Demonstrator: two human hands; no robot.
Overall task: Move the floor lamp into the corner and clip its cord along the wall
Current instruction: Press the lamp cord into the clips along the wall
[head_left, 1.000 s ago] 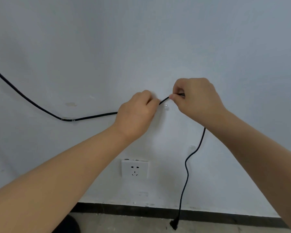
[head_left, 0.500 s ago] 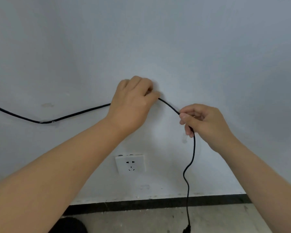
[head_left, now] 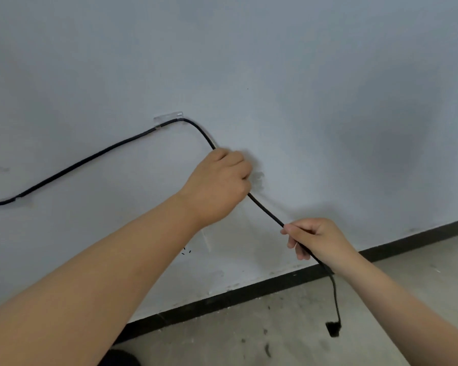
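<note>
A black lamp cord (head_left: 95,155) runs along the pale wall (head_left: 302,75) from the left edge. It passes through a clear clip (head_left: 168,119) high on the wall and another clip (head_left: 4,201) at the far left. Past the upper clip it bends down into my left hand (head_left: 218,186), whose fingers are closed around it against the wall beside a further clear clip (head_left: 258,177). Lower right, my right hand (head_left: 315,240) pinches the cord. From there the cord hangs to its black plug (head_left: 333,328) above the floor. The lamp itself is out of view.
A white wall socket (head_left: 196,249) is mostly hidden behind my left forearm. A black skirting strip (head_left: 249,291) runs along the foot of the wall above a grey concrete floor (head_left: 288,334). A dark object (head_left: 119,358) sits at the bottom edge.
My left hand left the upper clip, which now shows the cord seated in it, and slid down the cord. My right hand also moved down and right along the cord. The view tilted.
</note>
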